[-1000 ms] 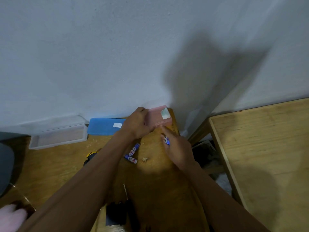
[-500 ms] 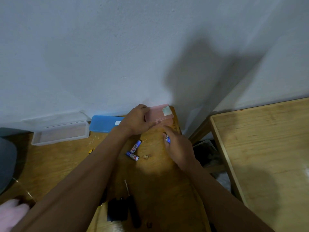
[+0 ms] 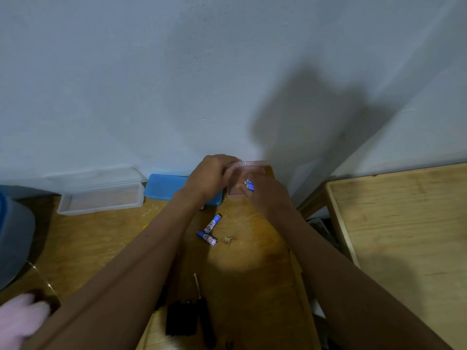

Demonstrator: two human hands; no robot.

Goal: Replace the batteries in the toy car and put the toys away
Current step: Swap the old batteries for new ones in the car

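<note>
My left hand grips the lid of a pink plastic box at the back of the wooden table, against the wall. My right hand pinches blue batteries right at the box's open front. Two more blue batteries lie loose on the table below my hands. A black screwdriver and a black part lie near the front. The toy car is hidden under my left arm.
A blue flat box and a clear plastic tray sit along the wall to the left. A grey-blue container and something pink and fluffy are at the far left. A second wooden table stands right.
The pink box's lid has been lifted up by my left hand. My right hand has brought its batteries up to the box opening.
</note>
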